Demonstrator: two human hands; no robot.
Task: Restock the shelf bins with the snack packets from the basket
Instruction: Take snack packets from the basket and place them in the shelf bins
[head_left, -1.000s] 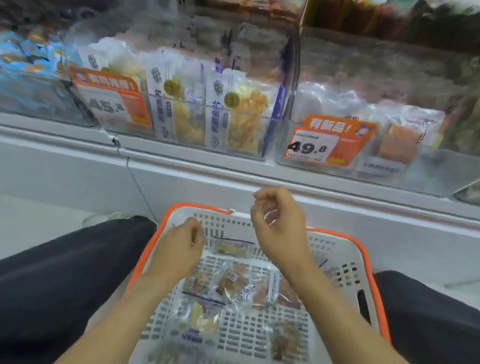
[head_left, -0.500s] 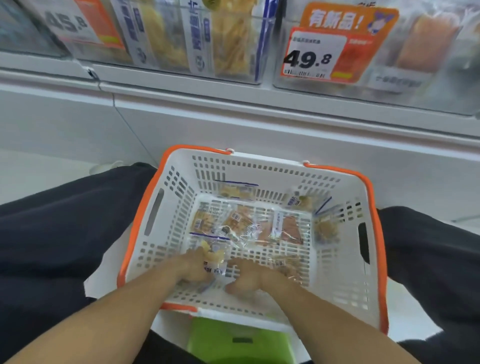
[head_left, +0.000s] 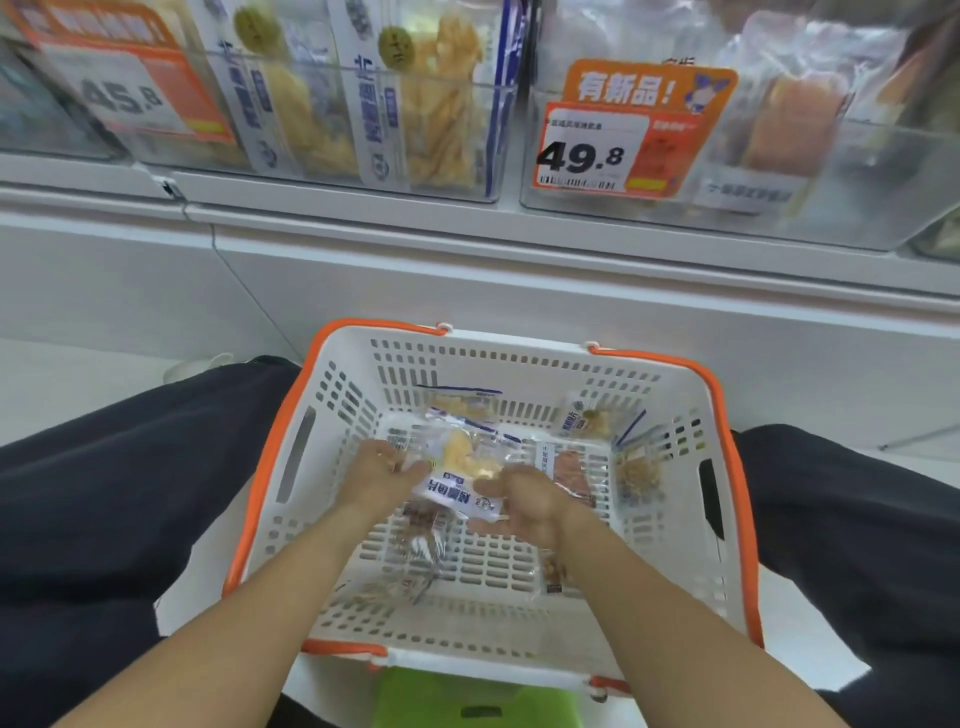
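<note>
Both hands grasp one snack packet over the basket: my left hand at its left edge, right hand beneath. Shelf bins stand above.

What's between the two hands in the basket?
In the head view, a clear snack packet of pale yellow pieces lies between the left hand and right hand, both holding it.

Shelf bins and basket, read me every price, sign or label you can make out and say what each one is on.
"有新品!": orange sign on the right bin.
"49.8": white price tag below that sign; its small print and barcode are too small to read.
"45.8": blurred price tag on the left bin.
Blue lettering on the held packet and on the bins' packets: too blurred to read.
</note>
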